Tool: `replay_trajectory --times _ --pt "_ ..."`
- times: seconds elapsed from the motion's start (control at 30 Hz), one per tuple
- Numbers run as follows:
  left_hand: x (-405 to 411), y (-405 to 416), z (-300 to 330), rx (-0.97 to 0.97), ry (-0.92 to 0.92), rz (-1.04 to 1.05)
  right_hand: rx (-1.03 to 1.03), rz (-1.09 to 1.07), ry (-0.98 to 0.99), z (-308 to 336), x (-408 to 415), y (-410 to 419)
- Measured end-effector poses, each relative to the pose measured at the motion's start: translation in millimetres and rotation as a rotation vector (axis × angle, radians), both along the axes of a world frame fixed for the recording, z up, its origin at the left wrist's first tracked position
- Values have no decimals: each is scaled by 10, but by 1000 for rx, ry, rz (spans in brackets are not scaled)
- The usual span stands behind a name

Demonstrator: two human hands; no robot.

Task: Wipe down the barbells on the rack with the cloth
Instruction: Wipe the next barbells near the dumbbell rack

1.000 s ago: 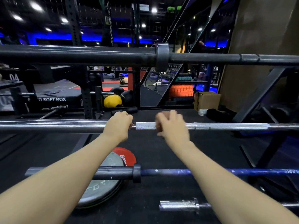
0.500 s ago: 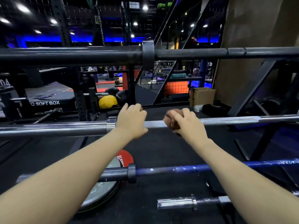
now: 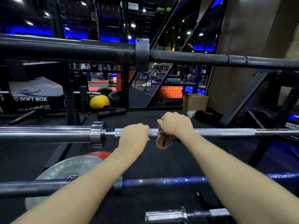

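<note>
A chrome barbell [image 3: 226, 132] lies level across the middle of the rack. My left hand [image 3: 134, 136] grips its knurled shaft just right of the collar [image 3: 97, 134]. Close beside it, my right hand [image 3: 175, 124] holds a small brown cloth [image 3: 163, 141] wrapped over the same shaft; the cloth hangs below the bar. A black barbell [image 3: 194, 59] runs across above, a blue-shafted barbell [image 3: 169, 181] below, and another chrome one [image 3: 165, 215] at the bottom edge.
Weight plates [image 3: 69, 168], one grey and one red, lie on the black floor under the rack. The rack's dark slanted brace [image 3: 242, 97] stands at right. Behind are a cardboard box [image 3: 195, 102], a yellow ball [image 3: 99, 101] and a soft box [image 3: 30, 99].
Both hands have slid right along the chrome shaft, away from the collar. The brown cloth now shows hanging under my right hand.
</note>
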State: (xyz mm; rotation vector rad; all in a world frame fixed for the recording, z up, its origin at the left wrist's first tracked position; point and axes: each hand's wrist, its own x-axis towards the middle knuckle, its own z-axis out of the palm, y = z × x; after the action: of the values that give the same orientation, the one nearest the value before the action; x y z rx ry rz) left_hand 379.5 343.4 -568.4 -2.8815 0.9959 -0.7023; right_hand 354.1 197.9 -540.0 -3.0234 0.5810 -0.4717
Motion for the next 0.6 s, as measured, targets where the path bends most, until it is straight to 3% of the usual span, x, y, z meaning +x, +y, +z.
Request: replay_trajectory --times 0.1,0.23,0.3,0.37,0.4,0.5,0.6 --pt "-9 7 8 -13 7 -13 130 -31 76 86 70 2" --pt "0 -54 12 -10 15 -6 -200 94 -532 -504 -397 50" --pt "-8 -71 10 -13 7 -4 -274 135 -671 -652 -467 36" --pt "-16 -70 -14 -18 -23 -22 -385 85 -635 -558 -382 20" --pt "-25 -65 -16 -21 -32 -28 -399 46 -520 -441 -321 53" --pt "-25 -45 0 -20 -41 -19 -137 -14 -211 -215 -72 42" --pt "-27 -32 23 -9 -9 -3 -6 -36 -262 -192 -52 72"
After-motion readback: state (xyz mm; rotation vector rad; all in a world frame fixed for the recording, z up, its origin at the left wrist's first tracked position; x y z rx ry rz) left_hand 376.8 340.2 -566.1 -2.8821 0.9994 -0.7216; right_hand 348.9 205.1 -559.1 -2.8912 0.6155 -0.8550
